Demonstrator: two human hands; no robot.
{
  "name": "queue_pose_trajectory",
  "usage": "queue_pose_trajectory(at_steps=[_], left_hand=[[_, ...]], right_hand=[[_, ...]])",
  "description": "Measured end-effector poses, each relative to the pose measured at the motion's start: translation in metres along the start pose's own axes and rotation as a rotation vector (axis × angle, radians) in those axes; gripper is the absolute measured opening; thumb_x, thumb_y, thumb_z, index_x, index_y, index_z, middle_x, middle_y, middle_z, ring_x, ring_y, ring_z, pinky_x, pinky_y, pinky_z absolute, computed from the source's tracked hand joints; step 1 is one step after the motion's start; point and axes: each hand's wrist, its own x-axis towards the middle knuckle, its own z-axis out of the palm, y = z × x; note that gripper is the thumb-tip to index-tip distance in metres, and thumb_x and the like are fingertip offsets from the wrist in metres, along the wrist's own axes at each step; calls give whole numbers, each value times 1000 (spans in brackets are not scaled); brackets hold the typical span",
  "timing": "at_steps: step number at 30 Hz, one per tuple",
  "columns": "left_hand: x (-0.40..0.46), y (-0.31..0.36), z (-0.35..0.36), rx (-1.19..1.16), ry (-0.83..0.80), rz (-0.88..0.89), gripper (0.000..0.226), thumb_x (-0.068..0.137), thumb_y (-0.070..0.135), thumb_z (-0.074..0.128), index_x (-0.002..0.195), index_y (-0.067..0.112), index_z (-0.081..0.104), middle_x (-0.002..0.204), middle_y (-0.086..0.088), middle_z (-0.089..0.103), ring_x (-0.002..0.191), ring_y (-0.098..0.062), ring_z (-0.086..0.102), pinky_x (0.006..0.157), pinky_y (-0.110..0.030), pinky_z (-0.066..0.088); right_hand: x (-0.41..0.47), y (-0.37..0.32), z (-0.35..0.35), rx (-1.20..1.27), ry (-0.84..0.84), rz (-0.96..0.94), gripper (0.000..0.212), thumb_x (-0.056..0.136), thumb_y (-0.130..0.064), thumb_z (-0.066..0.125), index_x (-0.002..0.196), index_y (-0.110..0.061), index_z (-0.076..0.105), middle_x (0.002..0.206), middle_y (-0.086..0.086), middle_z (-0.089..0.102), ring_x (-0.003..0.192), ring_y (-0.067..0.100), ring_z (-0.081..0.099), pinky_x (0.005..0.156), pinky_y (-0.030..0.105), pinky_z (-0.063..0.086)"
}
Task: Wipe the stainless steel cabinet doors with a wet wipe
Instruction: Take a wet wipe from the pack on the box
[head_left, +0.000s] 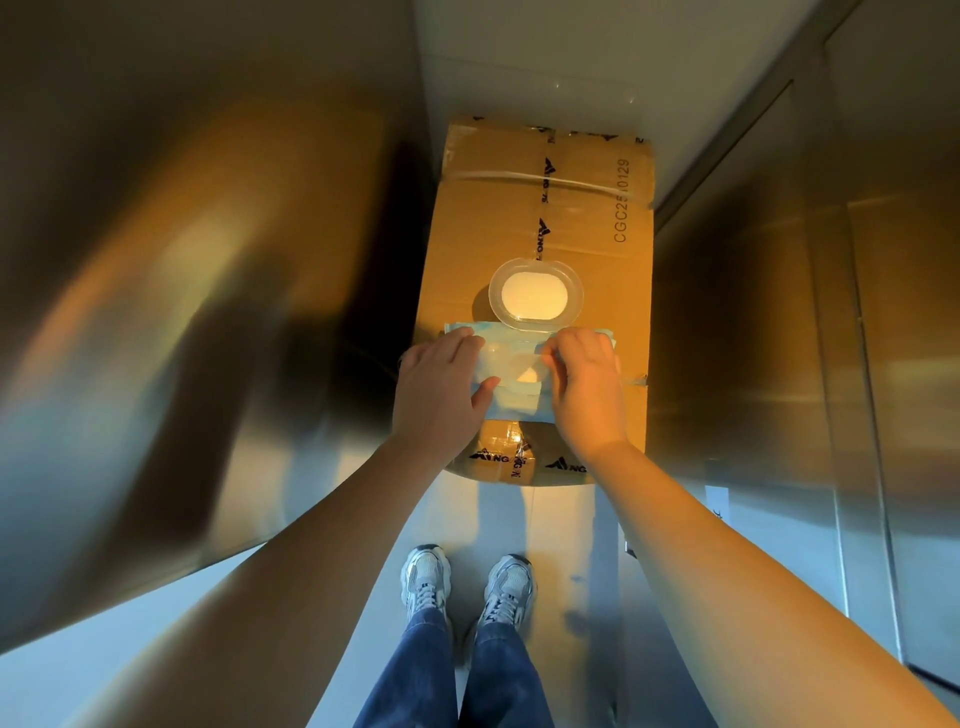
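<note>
Blue wet wipe pack (511, 395) lies flat on a taped cardboard box (587, 218), at the box's near end. Its clear flip lid (536, 296) is swung open toward the far side and rests on the box top. Left hand (436, 395) lies on the pack's left part, fingers straight across the top, thumb on its near face, steadying it. Right hand (584, 389) sits on the right part, its grip curled at the opening; fingertips pinch at a white wipe (527, 373), though how firmly cannot be told. Stainless steel cabinet doors (810, 332) stand right of the box, and a blurred steel surface (171, 312) to the left. The person's sneakers (467, 584) stand on the floor (566, 525) near the box.
</note>
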Motion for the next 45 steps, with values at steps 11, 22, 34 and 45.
queue_pose_trajectory(at_steps=[11, 22, 34, 45], left_hand=[[1, 27, -29, -92, 28, -17, 50, 83, 38, 75, 123, 12, 60, 117, -3, 65, 104, -19, 61, 83, -26, 47], [0, 57, -93, -210, 27, 94, 51, 91, 41, 66, 133, 17, 53, 134, 0, 56, 122, -18, 53, 100, -28, 34], [-2, 118, -218, -282, -161, 271, 78, 83, 43, 75, 148, 30, 34, 150, 11, 40, 139, -9, 34, 116, -39, 30], [-18, 171, -308, -558, -83, 277, 20, 87, 22, 73, 101, 26, 59, 94, 10, 63, 88, -9, 59, 73, -20, 46]], right_hand=[[-3, -40, -49, 351, -36, 126, 9, 104, -13, 42, 97, -16, 47, 89, -2, 54, 78, 7, 49, 61, 9, 38], [-14, -83, -115, 501, 22, 163, 13, 105, -16, 39, 98, -12, 49, 82, -7, 50, 70, -9, 48, 61, 9, 39], [-35, -156, -223, 567, -50, -26, 20, 103, -11, 45, 86, -20, 51, 77, -6, 49, 67, 0, 44, 65, 15, 39], [-59, -198, -305, 535, 168, -90, 14, 103, -14, 43, 93, -14, 52, 82, -4, 51, 71, -5, 47, 65, 11, 40]])
